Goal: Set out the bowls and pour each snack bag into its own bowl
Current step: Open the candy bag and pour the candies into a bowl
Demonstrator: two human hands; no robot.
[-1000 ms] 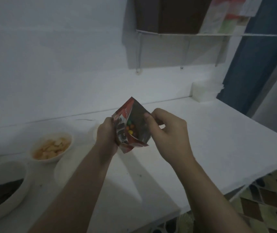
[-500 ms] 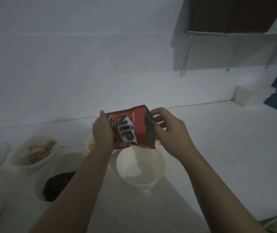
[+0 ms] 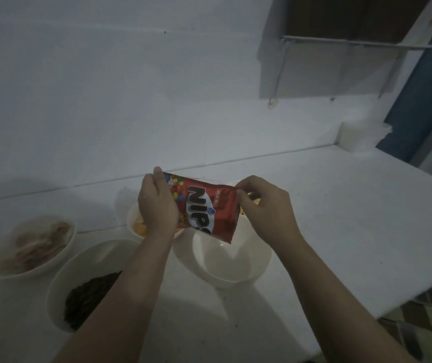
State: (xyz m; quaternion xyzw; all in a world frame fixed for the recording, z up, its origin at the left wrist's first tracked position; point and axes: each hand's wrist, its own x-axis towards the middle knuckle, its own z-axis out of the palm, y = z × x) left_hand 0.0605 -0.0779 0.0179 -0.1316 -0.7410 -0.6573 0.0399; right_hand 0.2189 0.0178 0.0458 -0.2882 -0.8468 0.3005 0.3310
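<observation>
**Snack bag tilted over empty bowl: pour about to start**

The left hand (image 3: pixel 158 205) grips the upper end of the red snack bag (image 3: pixel 207 210), fingers curled round its edge. The right hand (image 3: pixel 264 210) pinches the opposite upper corner, fingers clenched on the foil. The bag is held in the air between both hands, slanted so that its lower corner points down into the empty white bowl (image 3: pixel 232 260) on the table (image 3: pixel 340 231). This two-point hold likely keeps the mouth spread and aimed, so the contents should fall inside the rim. No candy is visible in the bowl yet.

Three filled bowls stand to the left: a dark-snack bowl (image 3: pixel 86 286), a pale-chip bowl (image 3: pixel 26 247) and a yellow-snack bowl (image 3: pixel 139 226) partly hidden behind the left hand. Each appears to hold its own snack, so this pour is judged to be a late one.

Compared with half a second ago, the bag has rotated further from upright, its lower corner has dropped closer to the bowl, and the right hand has shifted from the bag's side to its upper corner.
</observation>
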